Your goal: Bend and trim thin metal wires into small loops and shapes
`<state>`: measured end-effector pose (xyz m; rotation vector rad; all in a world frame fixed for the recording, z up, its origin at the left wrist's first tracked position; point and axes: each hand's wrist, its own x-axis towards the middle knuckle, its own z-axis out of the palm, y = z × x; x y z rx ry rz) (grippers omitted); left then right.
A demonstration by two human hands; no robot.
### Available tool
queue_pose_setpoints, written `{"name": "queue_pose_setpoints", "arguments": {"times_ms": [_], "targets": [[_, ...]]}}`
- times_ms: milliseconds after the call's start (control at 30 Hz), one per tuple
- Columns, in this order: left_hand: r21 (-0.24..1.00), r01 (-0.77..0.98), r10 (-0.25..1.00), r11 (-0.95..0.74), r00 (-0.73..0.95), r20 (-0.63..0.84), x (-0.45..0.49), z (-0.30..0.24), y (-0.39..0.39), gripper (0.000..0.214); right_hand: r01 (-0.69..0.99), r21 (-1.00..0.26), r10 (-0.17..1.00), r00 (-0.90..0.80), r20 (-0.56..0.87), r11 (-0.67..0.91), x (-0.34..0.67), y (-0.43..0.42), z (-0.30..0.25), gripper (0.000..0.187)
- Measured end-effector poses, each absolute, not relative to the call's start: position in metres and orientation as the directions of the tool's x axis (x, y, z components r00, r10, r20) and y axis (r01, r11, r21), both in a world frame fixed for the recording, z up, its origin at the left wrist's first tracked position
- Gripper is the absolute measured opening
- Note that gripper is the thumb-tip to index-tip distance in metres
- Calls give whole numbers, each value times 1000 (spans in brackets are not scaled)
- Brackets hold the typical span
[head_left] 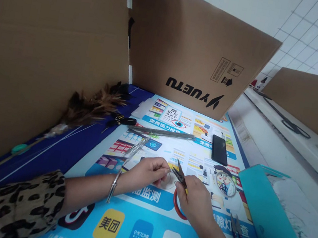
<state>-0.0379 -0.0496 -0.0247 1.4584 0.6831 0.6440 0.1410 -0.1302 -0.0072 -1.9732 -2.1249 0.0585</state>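
My right hand (196, 201) is closed around small pliers (179, 172) with dark jaws and a yellow-and-black handle; their tips point up and to the left. Just left of the jaws, my left hand (150, 170) pinches a thin wire (169, 183), mostly hidden by the fingers. Under my right hand lies a red ring (176, 205), partly covered. Beyond the hands, a bundle of thin silver wires (164, 133) stretches across the printed mat (162, 205). Shorter wires (136, 147) lie at an angle behind my left wrist.
A black phone (220, 150) lies at the right. Nearer are tweezers (238, 235) and a teal box (270, 220) holding a crumpled white sheet. Keys (118, 120) and brown feathers (93, 105) lie at the left. Cardboard panels (196, 47) stand behind and left.
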Motion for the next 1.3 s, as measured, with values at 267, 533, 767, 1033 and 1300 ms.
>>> {"name": "queue_pose_setpoints", "arguments": {"times_ms": [267, 533, 767, 1033, 1300], "targets": [[1000, 20, 746, -13, 666, -4, -39, -25, -49, 18, 982, -175, 989, -54, 136, 78, 141, -129, -8, 26], [998, 52, 745, -44, 667, -2, -39, -25, -50, 17, 985, -162, 994, -46, 96, 61, 140, -130, -6, 26], [992, 87, 738, -92, 675, 9, -40, -24, -49, 21, 983, -177, 998, -48, 46, 55, 140, -131, -3, 29], [982, 136, 763, -130, 646, 12, -40, -24, -48, 18, 984, -164, 998, -64, 12, 65, 143, -130, -1, 30], [999, 37, 891, -12, 454, -6, -42, -23, -37, 21, 993, -72, 994, 92, 57, -88, 148, -125, -4, 29]]}}
